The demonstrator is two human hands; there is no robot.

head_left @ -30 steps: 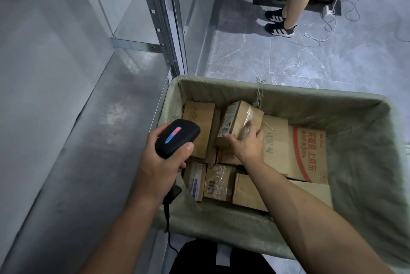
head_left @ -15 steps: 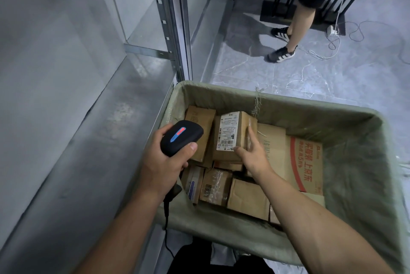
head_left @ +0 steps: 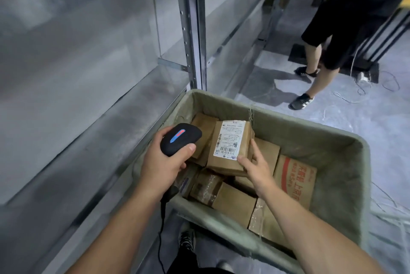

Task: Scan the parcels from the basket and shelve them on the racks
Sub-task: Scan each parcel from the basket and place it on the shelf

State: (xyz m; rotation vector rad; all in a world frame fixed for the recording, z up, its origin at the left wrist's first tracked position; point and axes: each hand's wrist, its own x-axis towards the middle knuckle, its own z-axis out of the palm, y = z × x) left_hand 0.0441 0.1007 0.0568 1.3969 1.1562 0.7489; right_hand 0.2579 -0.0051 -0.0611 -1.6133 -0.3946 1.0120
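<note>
While the right hand (head_left: 257, 169) is holding a parcel (head_left: 230, 151) tilted, label (head_left: 229, 138) up, over the other parcels (head_left: 235, 202) in the basket (head_left: 310, 133), its fingers (head_left: 255, 148) are pinching the near right corner, and the left hand (head_left: 162, 165) is clenching the scanner (head_left: 180, 139). The small carton is looking light and stiff, and gripping across opposite edges is seeming safer. Its underside is staying hidden and the label print is blurring.
</note>
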